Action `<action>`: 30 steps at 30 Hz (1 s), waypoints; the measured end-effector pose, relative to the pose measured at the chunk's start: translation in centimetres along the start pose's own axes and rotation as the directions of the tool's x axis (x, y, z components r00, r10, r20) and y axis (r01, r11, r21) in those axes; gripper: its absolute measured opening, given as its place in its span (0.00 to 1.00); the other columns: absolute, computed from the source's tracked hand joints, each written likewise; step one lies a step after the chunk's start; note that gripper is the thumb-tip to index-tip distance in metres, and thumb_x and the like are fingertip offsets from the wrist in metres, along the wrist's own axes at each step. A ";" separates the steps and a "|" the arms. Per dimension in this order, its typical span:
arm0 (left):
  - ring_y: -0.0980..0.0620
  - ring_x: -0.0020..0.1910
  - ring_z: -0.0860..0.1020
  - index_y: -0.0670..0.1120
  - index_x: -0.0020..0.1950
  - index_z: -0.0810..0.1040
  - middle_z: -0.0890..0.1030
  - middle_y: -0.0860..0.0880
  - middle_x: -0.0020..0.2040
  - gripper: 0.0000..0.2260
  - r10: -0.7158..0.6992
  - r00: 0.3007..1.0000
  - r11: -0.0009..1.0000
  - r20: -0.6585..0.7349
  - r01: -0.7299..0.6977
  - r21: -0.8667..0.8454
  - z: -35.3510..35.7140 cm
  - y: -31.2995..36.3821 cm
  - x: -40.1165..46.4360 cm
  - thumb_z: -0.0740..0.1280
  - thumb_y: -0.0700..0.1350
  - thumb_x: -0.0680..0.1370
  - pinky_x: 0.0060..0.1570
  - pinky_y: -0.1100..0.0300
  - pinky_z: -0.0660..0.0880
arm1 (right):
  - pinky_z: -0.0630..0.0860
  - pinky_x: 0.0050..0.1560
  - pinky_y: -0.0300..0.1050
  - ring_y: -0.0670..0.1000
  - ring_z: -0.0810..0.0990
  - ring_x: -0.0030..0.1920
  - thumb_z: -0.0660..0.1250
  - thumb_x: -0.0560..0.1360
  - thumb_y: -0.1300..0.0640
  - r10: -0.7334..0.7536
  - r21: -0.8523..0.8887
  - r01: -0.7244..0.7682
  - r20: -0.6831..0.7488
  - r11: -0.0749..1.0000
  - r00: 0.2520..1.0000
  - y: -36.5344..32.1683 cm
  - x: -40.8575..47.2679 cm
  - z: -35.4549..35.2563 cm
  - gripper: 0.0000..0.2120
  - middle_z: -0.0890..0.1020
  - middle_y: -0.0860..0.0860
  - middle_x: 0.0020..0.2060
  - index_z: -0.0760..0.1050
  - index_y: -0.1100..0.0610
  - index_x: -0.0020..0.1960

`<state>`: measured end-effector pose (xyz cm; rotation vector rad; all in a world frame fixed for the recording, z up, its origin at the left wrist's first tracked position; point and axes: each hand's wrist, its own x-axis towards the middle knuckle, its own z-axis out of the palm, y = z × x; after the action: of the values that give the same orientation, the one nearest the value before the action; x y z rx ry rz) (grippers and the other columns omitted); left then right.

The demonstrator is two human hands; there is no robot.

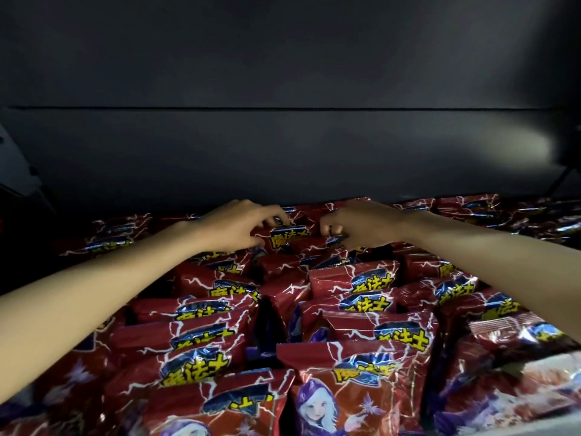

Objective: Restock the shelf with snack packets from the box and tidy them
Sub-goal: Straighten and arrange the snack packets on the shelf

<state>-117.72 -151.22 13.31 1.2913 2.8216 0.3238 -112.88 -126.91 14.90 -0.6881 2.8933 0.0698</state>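
Several red snack packets with blue and yellow lettering stand in rows across the shelf, for example one at the front (342,382). Both my arms reach to the back rows. My left hand (239,226) has its fingers curled over the top edge of a red packet (287,239) at the back. My right hand (358,226) pinches the top of a neighbouring packet (334,242) with curled fingers. The two hands are close together, a short gap between them.
The dark back wall of the shelf (283,152) rises just behind the packets, and the shelf above closes the space overhead. More red packets (490,209) lie loosely at the back right. A pale object (15,165) sits at the far left edge.
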 end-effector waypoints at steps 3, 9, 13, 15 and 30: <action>0.61 0.54 0.71 0.57 0.68 0.68 0.74 0.56 0.63 0.25 0.059 0.998 0.995 0.009 -0.059 0.075 0.1 0.1 -0.1 0.71 0.43 0.75 0.56 0.63 0.70 | 0.66 0.44 0.38 0.48 0.76 0.47 0.68 0.74 0.63 0.014 0.057 -0.015 0.019 0.998 1.000 0.4 -0.3 0.7 0.18 0.80 0.51 0.55 0.74 0.57 0.62; 0.59 0.58 0.72 0.53 0.59 0.78 0.77 0.56 0.58 0.10 0.211 0.965 0.977 -0.156 -0.207 0.041 -1.1 2.6 1.9 0.63 0.47 0.80 0.61 0.57 0.69 | 0.75 0.55 0.35 0.43 0.78 0.54 0.69 0.75 0.58 0.024 0.329 -0.005 -0.054 0.944 0.998 2.5 -3.2 0.8 0.18 0.79 0.44 0.55 0.75 0.55 0.64; 0.56 0.63 0.71 0.51 0.66 0.74 0.76 0.54 0.64 0.15 0.259 0.964 0.955 0.055 -0.264 0.136 0.1 6.4 4.3 0.57 0.52 0.82 0.63 0.62 0.64 | 0.75 0.51 0.31 0.34 0.79 0.47 0.70 0.75 0.60 0.082 0.375 -0.003 -0.195 0.927 0.977 5.4 -6.5 0.1 0.11 0.81 0.42 0.48 0.80 0.55 0.56; 0.54 0.65 0.70 0.49 0.69 0.71 0.75 0.52 0.65 0.18 0.217 0.969 0.957 0.114 -0.235 0.172 1.1 7.1 5.1 0.55 0.54 0.82 0.63 0.61 0.62 | 0.75 0.47 0.30 0.32 0.78 0.44 0.69 0.75 0.62 0.113 0.326 -0.020 -0.271 0.945 0.956 7.0 -7.8 0.1 0.08 0.83 0.43 0.45 0.81 0.56 0.53; 0.64 0.52 0.74 0.47 0.63 0.77 0.80 0.54 0.59 0.15 0.122 0.992 0.985 0.017 -0.119 -0.123 2.0 8.7 3.6 0.56 0.48 0.82 0.51 0.80 0.65 | 0.73 0.49 0.44 0.48 0.78 0.48 0.69 0.75 0.51 0.192 -0.054 -0.196 -0.070 0.979 0.979 10.3 -7.8 0.0 0.16 0.79 0.46 0.48 0.74 0.51 0.61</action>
<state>-113.39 -142.63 13.29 1.4326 2.6624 0.4724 -110.66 -114.23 16.31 -0.4215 3.0237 0.1624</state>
